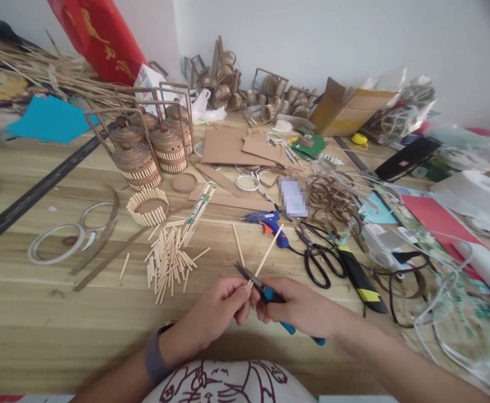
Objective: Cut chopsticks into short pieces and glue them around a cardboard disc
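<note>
Stick: a thin bamboo stick [271, 244] is held low over the counter [60, 319], just in front of the body. Its lower end is at the fingertips and its free end slants up and away to the right.
Left hand [216, 312]: the fingers are pressed together and pinch the lower end of the stick, right beside the blades.
Right hand [306, 309]: the fingers are wrapped round the blue handles of the cutters [265, 292]. The dark blades point up and left and cross the stick near its lower end. How far they stand apart cannot be told.
Risk to the fingers: the left fingertips touch or nearly touch the blades, so a fingertip could be nipped if the handles are squeezed while the grip sits this close.
Risk of flying pieces: the long free end is unsupported. It may be flung toward the glue gun [268, 221] and the scissors [318, 258] and be lost among the clutter there.
Risk to the cut: the stick crosses the blades at a slant, so a splintered or uneven end may be left, unlike the pile of cut sticks [167, 263] lying to the left.
Further out: a slatted ring [148, 207] stands beyond the pile, well apart from the hands, and is unlikely to be disturbed.
</note>
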Demonstrator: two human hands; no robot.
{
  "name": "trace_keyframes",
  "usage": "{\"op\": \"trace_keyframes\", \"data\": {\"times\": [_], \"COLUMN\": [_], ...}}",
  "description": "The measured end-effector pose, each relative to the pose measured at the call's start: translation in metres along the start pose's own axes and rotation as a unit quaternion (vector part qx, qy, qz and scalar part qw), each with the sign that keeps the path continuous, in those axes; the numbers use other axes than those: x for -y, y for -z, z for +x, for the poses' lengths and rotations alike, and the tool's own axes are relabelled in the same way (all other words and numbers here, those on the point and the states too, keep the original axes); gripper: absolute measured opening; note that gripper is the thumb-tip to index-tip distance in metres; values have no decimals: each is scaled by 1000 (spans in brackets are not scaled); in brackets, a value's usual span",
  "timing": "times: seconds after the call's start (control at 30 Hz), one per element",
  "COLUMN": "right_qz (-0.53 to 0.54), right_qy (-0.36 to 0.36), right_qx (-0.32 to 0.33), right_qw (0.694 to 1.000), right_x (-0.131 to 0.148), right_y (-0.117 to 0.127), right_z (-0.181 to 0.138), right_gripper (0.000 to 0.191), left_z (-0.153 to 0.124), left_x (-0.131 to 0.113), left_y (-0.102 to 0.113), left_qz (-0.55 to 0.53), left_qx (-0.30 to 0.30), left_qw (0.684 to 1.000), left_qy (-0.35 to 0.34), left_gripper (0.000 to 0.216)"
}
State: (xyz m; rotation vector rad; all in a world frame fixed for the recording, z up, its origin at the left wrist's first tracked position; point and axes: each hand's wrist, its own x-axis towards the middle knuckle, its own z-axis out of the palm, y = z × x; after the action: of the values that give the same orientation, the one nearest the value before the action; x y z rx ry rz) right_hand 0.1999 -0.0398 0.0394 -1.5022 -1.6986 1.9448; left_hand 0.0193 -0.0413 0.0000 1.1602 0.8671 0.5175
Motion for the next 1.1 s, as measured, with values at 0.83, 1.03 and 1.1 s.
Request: {"op": "trace_keyframes", "data": {"times": [0.83,1.03,1.1], "right_qz": [-452,-475,-478], "right_qy": [6,11,6], "right_qx": [-405,-365,-356], "right_qw": [794,801,803], "right_x": [-30,-36,-36], "right_y": [144,158,158], "right_z": [-6,18,23], "right_gripper": [26,21,21], "left_z": [4,6,6], "left_x": [9,7,7], "left_y": [1,3,3], "left_qz": [-94,-100,-101], "left_qx": [-152,-157,-154], "left_qw": [983,982,982], "left_qy": [-40,-34,-33], "left_gripper": [41,46,47]}}
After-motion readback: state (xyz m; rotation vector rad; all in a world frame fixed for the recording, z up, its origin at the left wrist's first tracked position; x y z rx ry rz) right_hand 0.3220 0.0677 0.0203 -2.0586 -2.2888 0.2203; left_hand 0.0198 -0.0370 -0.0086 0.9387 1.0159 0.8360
